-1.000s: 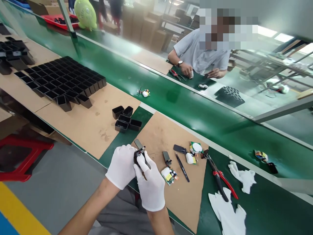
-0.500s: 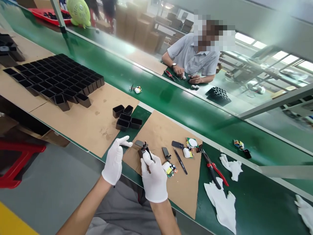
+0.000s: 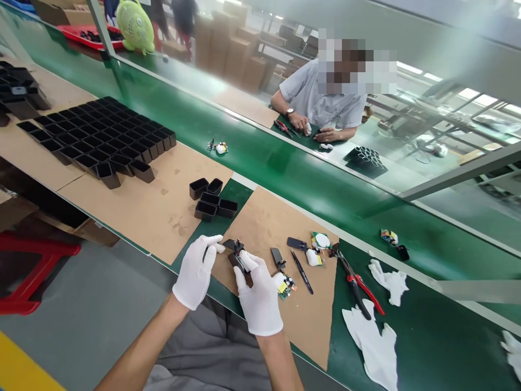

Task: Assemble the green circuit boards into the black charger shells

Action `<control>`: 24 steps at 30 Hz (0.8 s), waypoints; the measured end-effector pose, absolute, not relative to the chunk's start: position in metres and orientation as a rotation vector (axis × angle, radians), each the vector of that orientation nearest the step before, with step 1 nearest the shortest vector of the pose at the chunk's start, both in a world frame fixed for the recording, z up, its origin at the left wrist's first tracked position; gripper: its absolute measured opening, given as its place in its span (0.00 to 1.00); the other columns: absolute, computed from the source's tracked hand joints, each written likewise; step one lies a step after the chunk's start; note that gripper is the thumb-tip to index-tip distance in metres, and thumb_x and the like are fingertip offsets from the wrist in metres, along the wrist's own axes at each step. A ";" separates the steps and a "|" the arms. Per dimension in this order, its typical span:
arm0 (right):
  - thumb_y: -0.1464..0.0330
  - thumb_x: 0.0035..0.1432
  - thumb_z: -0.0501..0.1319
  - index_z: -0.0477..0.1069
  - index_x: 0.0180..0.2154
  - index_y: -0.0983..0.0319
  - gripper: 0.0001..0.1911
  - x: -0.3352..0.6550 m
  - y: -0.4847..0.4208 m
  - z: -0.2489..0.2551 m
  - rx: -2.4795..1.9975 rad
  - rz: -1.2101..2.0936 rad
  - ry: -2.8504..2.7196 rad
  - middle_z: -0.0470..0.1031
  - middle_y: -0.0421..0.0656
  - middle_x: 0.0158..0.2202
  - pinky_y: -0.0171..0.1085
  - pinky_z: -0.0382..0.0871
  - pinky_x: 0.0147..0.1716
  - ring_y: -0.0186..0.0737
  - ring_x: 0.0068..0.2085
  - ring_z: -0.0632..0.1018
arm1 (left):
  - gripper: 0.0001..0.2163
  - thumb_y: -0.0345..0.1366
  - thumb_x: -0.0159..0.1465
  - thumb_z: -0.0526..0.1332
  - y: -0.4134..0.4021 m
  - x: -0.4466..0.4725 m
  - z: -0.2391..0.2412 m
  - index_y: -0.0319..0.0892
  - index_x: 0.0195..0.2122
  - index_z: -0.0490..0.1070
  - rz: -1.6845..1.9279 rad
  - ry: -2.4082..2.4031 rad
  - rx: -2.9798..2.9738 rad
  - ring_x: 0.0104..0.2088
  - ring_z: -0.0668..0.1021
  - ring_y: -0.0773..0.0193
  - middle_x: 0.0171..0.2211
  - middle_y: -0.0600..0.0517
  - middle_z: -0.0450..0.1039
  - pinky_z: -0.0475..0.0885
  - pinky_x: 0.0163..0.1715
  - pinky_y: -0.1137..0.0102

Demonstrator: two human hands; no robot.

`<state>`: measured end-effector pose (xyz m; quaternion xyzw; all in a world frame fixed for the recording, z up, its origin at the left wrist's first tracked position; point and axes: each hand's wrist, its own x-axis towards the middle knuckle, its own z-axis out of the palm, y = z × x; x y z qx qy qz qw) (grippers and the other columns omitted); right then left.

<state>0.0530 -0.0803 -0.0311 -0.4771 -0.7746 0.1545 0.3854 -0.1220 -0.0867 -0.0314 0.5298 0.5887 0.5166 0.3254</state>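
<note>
Both hands wear white gloves. My right hand (image 3: 261,296) grips a small black plastic case (image 3: 235,259) over the brown cardboard sheet (image 3: 311,331). A flat black cover with upright prongs (image 3: 234,245) sits at the top of that case. My left hand (image 3: 195,269) is just left of it, fingers stretched out and fingertips close to the cover's edge; whether they touch is unclear. Right of my right hand lie a circuit board with white and yellow parts (image 3: 286,286), a black cover (image 3: 278,258) and black tweezers (image 3: 302,273).
Red-handled pliers (image 3: 358,285) and white gloves (image 3: 374,347) lie to the right. Several black cases (image 3: 209,205) stand ahead, with a large block of them (image 3: 109,133) at left. Boards ride the green belt (image 3: 280,163). Across it sits a co-worker (image 3: 325,103).
My left hand has moved right, toward the black case, and its fingers now reach the cover's edge. My right hand keeps its grip. The camera view has shifted slightly.
</note>
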 end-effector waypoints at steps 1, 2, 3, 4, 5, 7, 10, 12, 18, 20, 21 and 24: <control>0.74 0.70 0.61 0.71 0.63 0.53 0.23 0.054 -0.080 -0.032 -1.209 0.406 -1.971 0.80 0.47 0.55 0.43 0.80 0.56 0.44 0.55 0.83 | 0.19 0.45 0.79 0.46 -0.086 -0.122 -0.031 0.46 0.56 0.73 1.334 1.547 1.403 0.52 0.79 0.54 0.47 0.46 0.79 0.73 0.57 0.55; 0.73 0.70 0.61 0.71 0.63 0.53 0.23 0.055 -0.080 -0.032 -1.209 0.417 -1.965 0.80 0.47 0.54 0.43 0.80 0.56 0.44 0.55 0.83 | 0.17 0.44 0.78 0.48 -0.086 -0.122 -0.030 0.46 0.56 0.73 1.314 1.549 1.420 0.52 0.79 0.53 0.48 0.46 0.79 0.72 0.58 0.54; 0.73 0.70 0.61 0.71 0.63 0.53 0.23 0.057 -0.081 -0.032 -1.215 0.426 -1.952 0.81 0.47 0.54 0.44 0.81 0.55 0.45 0.55 0.83 | 0.16 0.43 0.77 0.50 -0.085 -0.122 -0.029 0.46 0.55 0.74 1.296 1.552 1.438 0.53 0.79 0.53 0.50 0.46 0.79 0.72 0.58 0.53; 0.72 0.69 0.62 0.71 0.64 0.54 0.23 0.058 -0.081 -0.032 -1.228 0.433 -1.932 0.81 0.47 0.54 0.44 0.81 0.54 0.45 0.54 0.83 | 0.15 0.43 0.76 0.52 -0.085 -0.122 -0.029 0.46 0.55 0.74 1.279 1.554 1.456 0.55 0.78 0.52 0.51 0.46 0.79 0.71 0.60 0.52; 0.72 0.69 0.63 0.70 0.64 0.55 0.24 0.060 -0.082 -0.031 -1.245 0.437 -1.905 0.81 0.48 0.54 0.44 0.82 0.54 0.46 0.54 0.83 | 0.14 0.42 0.75 0.54 -0.085 -0.122 -0.028 0.46 0.55 0.74 1.266 1.555 1.473 0.56 0.77 0.51 0.52 0.46 0.80 0.69 0.61 0.51; 0.70 0.68 0.66 0.71 0.62 0.56 0.23 0.062 -0.085 -0.030 -1.272 0.443 -1.841 0.82 0.48 0.53 0.46 0.82 0.54 0.47 0.54 0.83 | 0.14 0.41 0.74 0.56 -0.085 -0.122 -0.026 0.47 0.56 0.74 1.244 1.556 1.499 0.58 0.76 0.50 0.53 0.47 0.80 0.66 0.64 0.49; 0.70 0.66 0.67 0.77 0.54 0.55 0.15 0.064 -0.088 -0.030 -1.255 0.471 -1.780 0.83 0.46 0.51 0.48 0.80 0.56 0.47 0.54 0.83 | 0.14 0.41 0.75 0.55 -0.085 -0.122 -0.024 0.47 0.57 0.73 1.221 1.550 1.519 0.59 0.76 0.51 0.54 0.48 0.81 0.66 0.64 0.50; 0.70 0.66 0.67 0.80 0.50 0.53 0.12 0.064 -0.089 -0.032 -1.240 0.503 -1.754 0.83 0.45 0.52 0.47 0.81 0.55 0.46 0.53 0.84 | 0.14 0.41 0.75 0.55 -0.086 -0.121 -0.024 0.47 0.56 0.73 1.216 1.556 1.522 0.59 0.76 0.51 0.54 0.48 0.81 0.67 0.64 0.50; 0.70 0.61 0.70 0.81 0.53 0.53 0.19 0.062 -0.086 -0.031 -1.294 0.680 -1.553 0.84 0.46 0.48 0.50 0.79 0.57 0.47 0.51 0.84 | 0.15 0.44 0.76 0.52 -0.086 -0.120 -0.029 0.47 0.57 0.73 1.241 1.603 1.490 0.58 0.77 0.51 0.53 0.47 0.81 0.66 0.64 0.49; 0.67 0.60 0.72 0.82 0.52 0.55 0.17 0.063 -0.085 -0.027 -1.307 0.784 -1.445 0.84 0.47 0.47 0.50 0.80 0.55 0.49 0.50 0.84 | 0.16 0.44 0.77 0.50 -0.086 -0.120 -0.030 0.46 0.58 0.71 1.254 1.622 1.462 0.57 0.77 0.51 0.52 0.47 0.81 0.66 0.64 0.49; 0.65 0.60 0.72 0.82 0.50 0.57 0.15 0.064 -0.085 -0.023 -1.307 0.849 -1.385 0.84 0.48 0.47 0.50 0.82 0.53 0.49 0.50 0.84 | 0.16 0.44 0.77 0.50 -0.087 -0.120 -0.029 0.46 0.58 0.71 1.261 1.632 1.446 0.57 0.77 0.51 0.51 0.47 0.81 0.67 0.63 0.50; 0.57 0.70 0.63 0.81 0.48 0.59 0.15 0.065 -0.090 -0.005 -1.297 1.037 -1.213 0.85 0.50 0.48 0.49 0.85 0.47 0.51 0.50 0.86 | 0.16 0.46 0.77 0.49 -0.088 -0.120 -0.028 0.47 0.56 0.72 1.267 1.648 1.403 0.56 0.77 0.52 0.50 0.48 0.82 0.68 0.62 0.51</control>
